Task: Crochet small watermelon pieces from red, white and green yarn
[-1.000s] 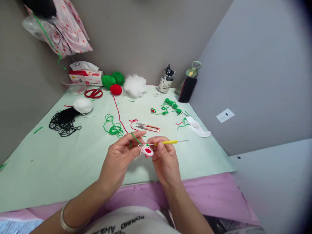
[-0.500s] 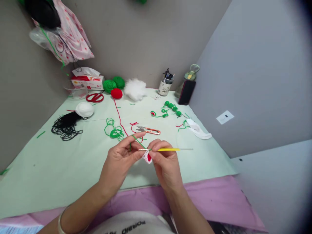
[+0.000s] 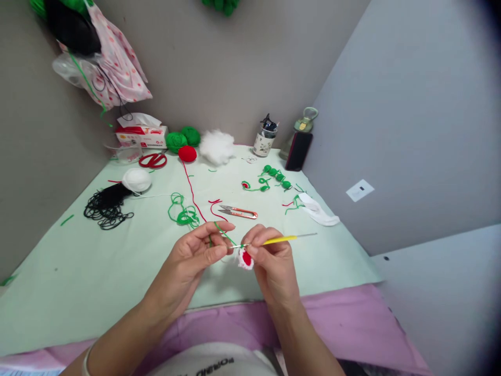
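Observation:
My right hand (image 3: 274, 258) is closed around a crochet hook (image 3: 279, 240) with a yellow handle, its metal tip pointing left. A small crocheted piece (image 3: 246, 258), red in the middle with a white edge, hangs just below the hook at my right fingertips. Green yarn (image 3: 226, 235) runs from the hook to my left hand (image 3: 191, 261), where it passes over the raised index finger. The left thumb and other fingers are pinched together near the hook's tip, a little apart from the crocheted piece.
Beyond my hands lie thread snips (image 3: 238, 212), loose green yarn (image 3: 183, 214) and a string of green crocheted balls (image 3: 279, 177). White yarn (image 3: 136, 179), black yarn (image 3: 107, 206), a red yarn ball (image 3: 187, 153), red scissors (image 3: 153, 160) and stuffing (image 3: 217, 147) sit farther back. A phone (image 3: 299, 151) leans at right.
The left thumb and fingers have drawn away from the crocheted piece, which now shows more fully. My right hand has shifted slightly right, and the hook tilts with its handle end higher.

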{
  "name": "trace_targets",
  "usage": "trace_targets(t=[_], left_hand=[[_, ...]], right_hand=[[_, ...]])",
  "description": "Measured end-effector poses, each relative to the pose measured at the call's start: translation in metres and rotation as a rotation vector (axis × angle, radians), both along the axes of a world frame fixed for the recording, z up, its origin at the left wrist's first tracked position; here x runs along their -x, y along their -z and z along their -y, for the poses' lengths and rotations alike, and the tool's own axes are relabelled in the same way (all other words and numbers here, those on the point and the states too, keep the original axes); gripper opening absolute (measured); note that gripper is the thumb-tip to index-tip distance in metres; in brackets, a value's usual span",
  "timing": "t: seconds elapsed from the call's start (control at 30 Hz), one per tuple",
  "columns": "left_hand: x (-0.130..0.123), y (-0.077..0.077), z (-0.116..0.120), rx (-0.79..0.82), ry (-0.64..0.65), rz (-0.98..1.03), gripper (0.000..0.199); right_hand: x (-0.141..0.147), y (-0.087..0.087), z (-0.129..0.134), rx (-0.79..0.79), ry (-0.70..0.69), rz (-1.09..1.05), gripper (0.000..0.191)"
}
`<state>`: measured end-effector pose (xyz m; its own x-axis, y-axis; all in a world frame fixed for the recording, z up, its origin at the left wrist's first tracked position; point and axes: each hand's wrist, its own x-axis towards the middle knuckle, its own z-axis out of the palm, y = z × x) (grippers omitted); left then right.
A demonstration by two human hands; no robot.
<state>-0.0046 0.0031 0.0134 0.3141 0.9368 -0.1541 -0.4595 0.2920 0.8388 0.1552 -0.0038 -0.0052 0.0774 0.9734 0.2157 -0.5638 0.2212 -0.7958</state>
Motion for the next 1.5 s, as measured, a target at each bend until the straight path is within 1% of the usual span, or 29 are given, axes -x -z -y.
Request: trace_targets(t=[0.13,0.2,0.33,0.47,0.57,0.73,0.87,0.97,1.07,1.17,1.27,1.4,1.5], left_hand=[[-0.002,-0.002,0.001,0.010,0.016,0.056,0.025],[-0.004,-0.002,0.000,0.048,0.000,0.102,0.025],[-0.012,0.000,-0.001,0.161,-0.077,0.197,0.028],[-0.017,0.003,-0.002,0.235,-0.082,0.246,0.027],[-0.016,0.004,0.000,0.207,-0.047,0.231,0.030],[-0.015,-0.001,0.003,0.061,-0.025,0.118,0.028],[-0.017,0.000,0.004,-0.012,-0.016,0.006,0.038],[-0.016,0.003,0.003,-0.024,-0.053,-0.044,0.042],[-0.013,0.005,0.002,-0.035,-0.082,-0.089,0.049],[-0.010,0.004,0.000,-0.067,-0.082,-0.134,0.059],[-0.010,0.003,-0.001,-0.096,-0.067,-0.169,0.065],[-0.012,0.004,-0.001,-0.098,-0.046,-0.168,0.068],[-0.011,0.005,-0.002,-0.103,-0.052,-0.157,0.068]], right_hand=[[-0.001,0.001,0.000,-0.065,0.022,0.029,0.014],[0.000,0.004,0.000,-0.109,0.073,0.078,0.015],[0.001,0.010,0.002,-0.171,0.187,0.173,0.018],[0.002,0.011,0.003,-0.227,0.275,0.251,0.022],[0.002,0.009,0.004,-0.260,0.317,0.315,0.024],[0.002,0.010,0.007,-0.300,0.358,0.412,0.025],[0.003,0.012,0.008,-0.320,0.383,0.461,0.026],[0.001,0.010,0.007,-0.288,0.351,0.488,0.024],[-0.003,0.005,0.009,-0.256,0.248,0.564,0.021],[-0.010,0.000,0.011,-0.288,0.186,0.657,0.020],[-0.013,0.001,0.011,-0.312,0.210,0.705,0.022],[-0.011,0.002,0.008,-0.298,0.250,0.672,0.023],[-0.011,0.000,0.008,-0.288,0.207,0.638,0.017]])
